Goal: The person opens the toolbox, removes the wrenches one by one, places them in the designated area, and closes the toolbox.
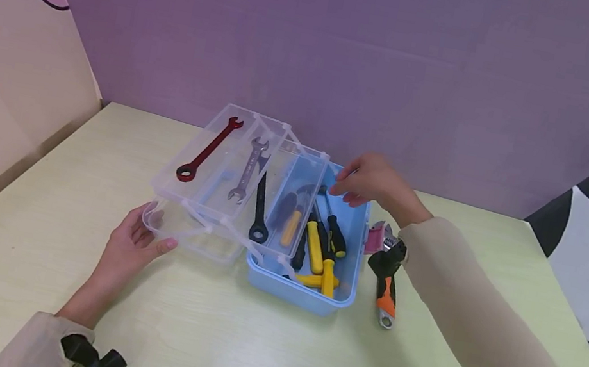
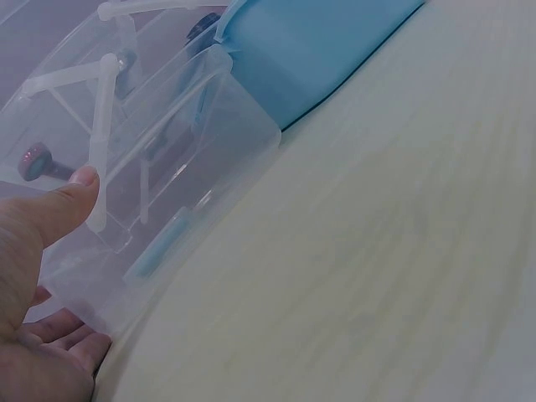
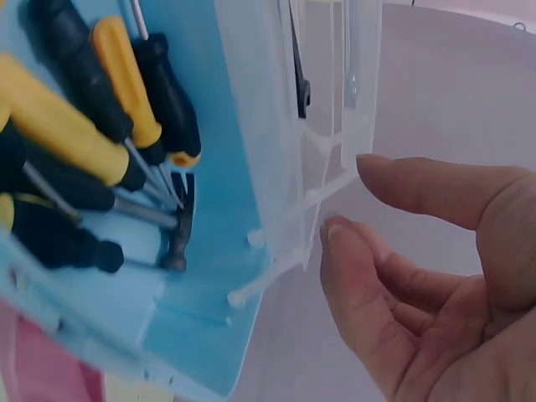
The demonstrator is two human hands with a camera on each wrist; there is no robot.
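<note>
Holding the near corner of the clear trays [image 1: 210, 195], the left hand [image 1: 134, 247] has its thumb on the end wall and its fingers underneath, loosely curled round the lowest tray. The trays fold out in steps from the blue toolbox [image 1: 305, 292], which sits in the middle of the pale green table [image 1: 244, 344]. In the trays lie a red wrench [image 1: 208, 150], a silver wrench [image 1: 250, 169] and a black wrench [image 1: 259, 213]. Yellow and black screwdrivers [image 1: 318, 249] lie in the box. An orange and black adjustable wrench [image 1: 387, 283] rests on the table just beside the box.

Farther back, the right hand [image 1: 373, 180] is at the far end of the trays. Its fingers are bent but apart, with the fingertips [image 3: 343, 239] right by the thin white hinge arms, not clearly pinching anything.

The trays look light, smooth and a bit bendy, and the thin arms could probably snap. The end walls seem the best place to hold, one hand at each end.
</note>
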